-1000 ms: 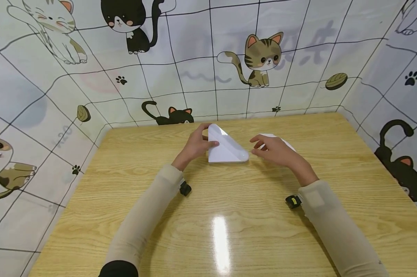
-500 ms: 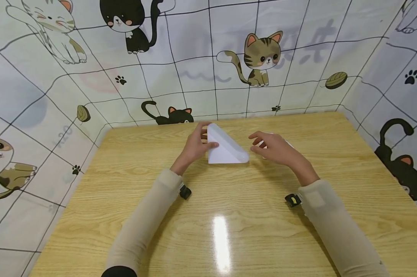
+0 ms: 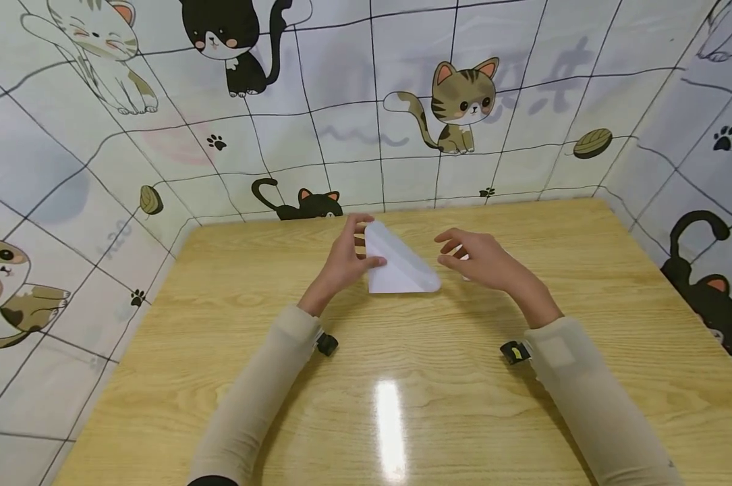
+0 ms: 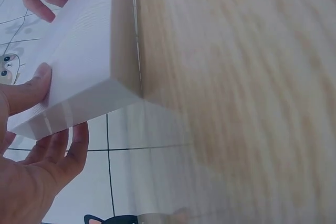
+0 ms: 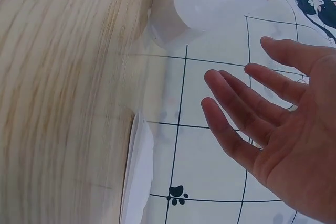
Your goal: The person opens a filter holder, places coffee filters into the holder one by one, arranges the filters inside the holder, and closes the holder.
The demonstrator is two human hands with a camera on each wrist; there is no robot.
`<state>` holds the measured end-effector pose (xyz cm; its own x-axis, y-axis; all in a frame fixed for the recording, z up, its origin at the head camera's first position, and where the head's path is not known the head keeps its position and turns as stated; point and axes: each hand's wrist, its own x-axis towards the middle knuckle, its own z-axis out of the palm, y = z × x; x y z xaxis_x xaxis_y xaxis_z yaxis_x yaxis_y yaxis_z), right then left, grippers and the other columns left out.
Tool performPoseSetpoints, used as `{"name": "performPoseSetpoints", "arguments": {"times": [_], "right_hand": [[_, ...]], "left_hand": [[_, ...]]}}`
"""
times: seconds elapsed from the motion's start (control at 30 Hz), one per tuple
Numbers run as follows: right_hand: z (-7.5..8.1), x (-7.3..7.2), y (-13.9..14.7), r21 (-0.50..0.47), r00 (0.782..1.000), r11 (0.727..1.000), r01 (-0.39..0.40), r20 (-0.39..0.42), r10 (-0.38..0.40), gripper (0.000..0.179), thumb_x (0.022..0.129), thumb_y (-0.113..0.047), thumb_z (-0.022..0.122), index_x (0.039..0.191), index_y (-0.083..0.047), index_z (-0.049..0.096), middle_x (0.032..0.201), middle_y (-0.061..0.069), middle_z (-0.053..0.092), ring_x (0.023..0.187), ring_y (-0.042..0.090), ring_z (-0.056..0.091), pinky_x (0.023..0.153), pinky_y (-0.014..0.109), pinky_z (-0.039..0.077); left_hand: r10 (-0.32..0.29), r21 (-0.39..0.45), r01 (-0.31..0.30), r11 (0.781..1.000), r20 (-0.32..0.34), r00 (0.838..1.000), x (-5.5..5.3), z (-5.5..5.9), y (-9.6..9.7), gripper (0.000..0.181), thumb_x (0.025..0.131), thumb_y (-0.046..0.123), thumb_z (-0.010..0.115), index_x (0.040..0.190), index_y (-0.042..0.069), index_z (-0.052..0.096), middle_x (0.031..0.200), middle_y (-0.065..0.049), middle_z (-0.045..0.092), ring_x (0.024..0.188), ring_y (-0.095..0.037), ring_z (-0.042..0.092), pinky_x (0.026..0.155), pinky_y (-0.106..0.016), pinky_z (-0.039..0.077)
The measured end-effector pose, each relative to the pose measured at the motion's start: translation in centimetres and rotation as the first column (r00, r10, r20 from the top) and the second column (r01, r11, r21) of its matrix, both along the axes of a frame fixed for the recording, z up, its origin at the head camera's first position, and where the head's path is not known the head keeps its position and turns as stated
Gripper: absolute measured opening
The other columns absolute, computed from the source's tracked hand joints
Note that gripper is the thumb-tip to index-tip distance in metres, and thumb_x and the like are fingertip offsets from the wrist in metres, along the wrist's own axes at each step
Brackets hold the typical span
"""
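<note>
White box (image 3: 399,266) slightly nearer, long edge slanting rightward; left hand (image 3: 346,255) clamped on it, right hand (image 3: 484,260) spread

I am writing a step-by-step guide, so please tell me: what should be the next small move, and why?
Probably the right hand should lower and pinch the white sheets: it is empty with its fingers apart, and they lie on the table below it, while the left hand grips the white triangular object.
</note>
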<state>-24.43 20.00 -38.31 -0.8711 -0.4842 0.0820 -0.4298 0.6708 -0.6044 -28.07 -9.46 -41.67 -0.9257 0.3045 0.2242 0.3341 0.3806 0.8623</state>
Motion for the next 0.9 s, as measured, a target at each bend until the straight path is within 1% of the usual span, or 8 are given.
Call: {"name": "performPoseSetpoints", "arguments": {"times": [0.13, 0.2, 0.3, 0.37, 0.5, 0.57, 0.8, 0.9], "right_hand": [[0.1, 0.0, -0.2, -0.003, 1.000, 1.000, -0.002, 0.000, 0.002, 0.042, 0.106, -0.023, 0.059, 0.145, -0.007, 0.053, 0.130, 0.020, 0.068, 0.114, 0.035, 0.069, 0.091, 0.050, 0.058], [0.2, 0.1, -0.3, -0.007, 1.000, 1.000, 0.001, 0.000, -0.001, 0.042, 0.106, -0.023, 0.058, 0.145, -0.008, 0.053, 0.130, 0.020, 0.068, 0.113, 0.034, 0.069, 0.092, 0.051, 0.058], [0.3, 0.1, -0.3, -0.011, 1.000, 1.000, 0.001, 0.002, -0.001, 0.042, 0.107, -0.024, 0.058, 0.146, -0.008, 0.053, 0.130, 0.019, 0.068, 0.114, 0.034, 0.069, 0.093, 0.051, 0.057], [0.3, 0.1, -0.4, -0.011, 1.000, 1.000, -0.004, 0.003, 0.004, 0.042, 0.107, -0.025, 0.057, 0.146, -0.008, 0.053, 0.130, 0.018, 0.068, 0.114, 0.034, 0.069, 0.094, 0.051, 0.057], [0.4, 0.2, -0.5, -0.008, 1.000, 1.000, -0.004, -0.003, 0.004, 0.042, 0.107, -0.025, 0.058, 0.146, -0.009, 0.053, 0.130, 0.018, 0.068, 0.114, 0.033, 0.069, 0.092, 0.051, 0.057], [0.4, 0.2, -0.5, -0.010, 1.000, 1.000, -0.002, -0.006, 0.002, 0.042, 0.107, -0.025, 0.058, 0.146, -0.009, 0.054, 0.130, 0.018, 0.068, 0.113, 0.033, 0.069, 0.091, 0.051, 0.057], [0.4, 0.0, -0.9, -0.015, 1.000, 1.000, -0.004, 0.001, 0.004, 0.042, 0.108, -0.028, 0.057, 0.146, -0.011, 0.053, 0.131, 0.016, 0.068, 0.115, 0.032, 0.068, 0.092, 0.051, 0.056], [0.5, 0.0, -1.1, -0.025, 1.000, 1.000, -0.005, 0.006, 0.005, 0.042, 0.108, -0.029, 0.057, 0.146, -0.013, 0.053, 0.131, 0.014, 0.068, 0.115, 0.032, 0.068, 0.091, 0.050, 0.057]], "left_hand": [[-0.009, -0.015, 0.008, 1.000, -0.008, 1.000, 0.3, 0.1, -0.1, 0.095, 0.080, -0.001, 0.087, 0.158, 0.020, 0.036, 0.137, -0.015, 0.053, 0.113, -0.030, 0.064, 0.085, -0.037, 0.062], [-0.021, -0.034, 0.020, 0.999, -0.013, 1.000, 0.5, 0.2, -0.1, 0.094, 0.079, -0.001, 0.087, 0.157, 0.017, 0.038, 0.136, -0.014, 0.053, 0.113, -0.030, 0.063, 0.086, -0.036, 0.062], [-0.041, -0.058, 0.040, 0.998, -0.011, 0.999, 0.7, 0.4, -0.2, 0.086, 0.079, -0.001, 0.088, 0.151, 0.013, 0.043, 0.131, -0.013, 0.054, 0.111, -0.029, 0.063, 0.086, -0.035, 0.062], [-0.060, -0.058, 0.060, 0.996, 0.008, 0.998, 0.9, 0.5, -0.4, 0.081, 0.080, -0.001, 0.087, 0.147, 0.012, 0.044, 0.128, -0.011, 0.057, 0.108, -0.028, 0.065, 0.086, -0.035, 0.061], [-0.117, -0.001, 0.118, 0.993, 0.076, 0.990, 1.1, 0.5, -0.6, 0.078, 0.081, -0.003, 0.085, 0.144, 0.015, 0.042, 0.123, -0.011, 0.067, 0.103, -0.027, 0.071, 0.084, -0.036, 0.061], [-0.134, 0.016, 0.133, 0.991, 0.095, 0.986, 1.2, 0.5, -0.7, 0.077, 0.081, -0.003, 0.085, 0.143, 0.015, 0.043, 0.120, -0.012, 0.071, 0.102, -0.026, 0.074, 0.083, -0.036, 0.061], [-0.125, -0.052, 0.131, 0.990, 0.102, 0.987, 1.3, 0.4, -1.2, 0.054, 0.081, 0.008, 0.089, 0.126, 0.013, 0.061, 0.113, -0.007, 0.074, 0.102, -0.020, 0.075, 0.086, -0.035, 0.061], [-0.126, -0.060, 0.134, 0.989, 0.122, 0.984, 1.3, 0.3, -1.4, 0.051, 0.080, 0.010, 0.090, 0.125, 0.012, 0.065, 0.112, -0.007, 0.076, 0.101, -0.020, 0.075, 0.086, -0.035, 0.061]]}}
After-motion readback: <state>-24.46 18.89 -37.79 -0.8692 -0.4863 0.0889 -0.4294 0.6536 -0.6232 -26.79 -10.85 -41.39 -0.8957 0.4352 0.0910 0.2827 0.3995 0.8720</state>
